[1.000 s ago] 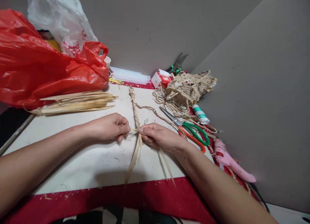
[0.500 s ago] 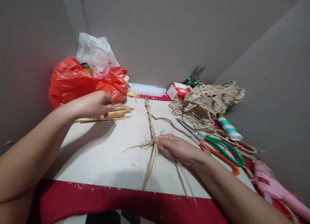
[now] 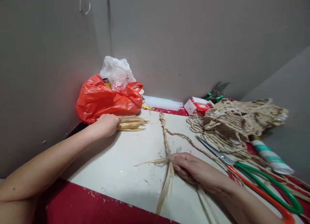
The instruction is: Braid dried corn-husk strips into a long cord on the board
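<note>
Between its thumb and fingers my right hand pinches the lower end of a thin braid, where loose pale strands fan out to the left and downward. The braid lies on the white board, its top end pointing away from me. My left hand is closed at the left end of a bundle of dry, straw-coloured strips, beside the red bag; its fingertips are hidden from the camera. A twisted cord runs from the braid toward the right.
Scissors with green and orange handles lie right of my right hand. Behind them are coiled cord, a white-and-green tube, a red box and pliers. A red bag and clear sticks stand at the back.
The view has shifted, so everything sits lower and farther right. My left hand has turned and closed over the left end of the strips. My right hand keeps its pinch on the braid.
</note>
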Action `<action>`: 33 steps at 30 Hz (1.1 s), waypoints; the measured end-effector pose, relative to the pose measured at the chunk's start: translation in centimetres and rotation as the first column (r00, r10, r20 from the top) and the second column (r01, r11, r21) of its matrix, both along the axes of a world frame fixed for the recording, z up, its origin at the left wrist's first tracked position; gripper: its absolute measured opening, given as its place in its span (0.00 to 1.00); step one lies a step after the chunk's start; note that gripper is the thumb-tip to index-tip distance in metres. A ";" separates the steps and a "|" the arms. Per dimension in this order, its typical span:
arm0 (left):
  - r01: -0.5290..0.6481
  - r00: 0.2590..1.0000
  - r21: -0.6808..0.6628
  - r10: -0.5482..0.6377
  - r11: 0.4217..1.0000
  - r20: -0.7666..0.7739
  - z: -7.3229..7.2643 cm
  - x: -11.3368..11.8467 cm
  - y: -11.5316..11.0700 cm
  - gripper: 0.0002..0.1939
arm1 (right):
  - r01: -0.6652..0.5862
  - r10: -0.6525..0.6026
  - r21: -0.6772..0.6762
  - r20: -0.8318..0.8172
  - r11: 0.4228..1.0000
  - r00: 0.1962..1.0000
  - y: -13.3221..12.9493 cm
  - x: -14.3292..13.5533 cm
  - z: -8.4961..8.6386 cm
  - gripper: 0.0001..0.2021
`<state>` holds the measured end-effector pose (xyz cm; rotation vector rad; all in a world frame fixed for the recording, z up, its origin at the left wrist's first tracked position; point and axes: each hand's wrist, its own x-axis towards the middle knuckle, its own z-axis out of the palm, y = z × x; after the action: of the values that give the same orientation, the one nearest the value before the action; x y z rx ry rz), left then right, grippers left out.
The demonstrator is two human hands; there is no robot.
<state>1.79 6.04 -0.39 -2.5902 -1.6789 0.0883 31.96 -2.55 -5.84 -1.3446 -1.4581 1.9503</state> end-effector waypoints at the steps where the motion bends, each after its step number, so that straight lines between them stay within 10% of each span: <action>1: 0.011 1.000 0.002 -0.011 1.000 0.016 0.1 -0.3 -0.1 0.11 | -0.002 0.002 0.001 0.000 1.000 1.000 0.0 0.0 0.0 0.23; 7: 0.007 0.934 -0.057 0.014 0.998 0.358 2.7 -1.1 -1.2 0.08 | 0.000 0.000 0.004 -0.004 1.000 1.000 -0.2 -0.2 0.2 0.24; 14: 0.189 0.548 -0.423 0.263 0.886 0.794 5.1 -0.5 -3.0 0.07 | -0.011 0.011 0.016 -0.012 1.000 1.000 -0.2 -0.1 0.1 0.22; 20: 0.501 0.246 -0.606 0.570 0.618 0.784 2.0 3.3 -3.3 0.06 | 0.033 -0.033 -0.008 -0.049 0.999 0.998 -0.1 0.2 -0.1 0.20; 26: 0.613 0.245 -0.702 0.757 0.363 0.606 -1.5 8.4 -4.1 0.13 | 0.033 -0.034 -0.009 -0.139 0.999 0.990 0.1 0.6 -0.3 0.17; 33: 0.656 0.235 -0.671 0.750 0.347 0.619 -3.6 11.0 -4.3 0.10 | 0.060 -0.063 -0.020 -0.190 0.998 0.980 0.1 0.8 -0.3 0.17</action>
<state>12.76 1.70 -4.01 -3.8532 -2.7527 -1.5878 32.79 -2.43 -6.17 -1.1581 -1.3000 1.9928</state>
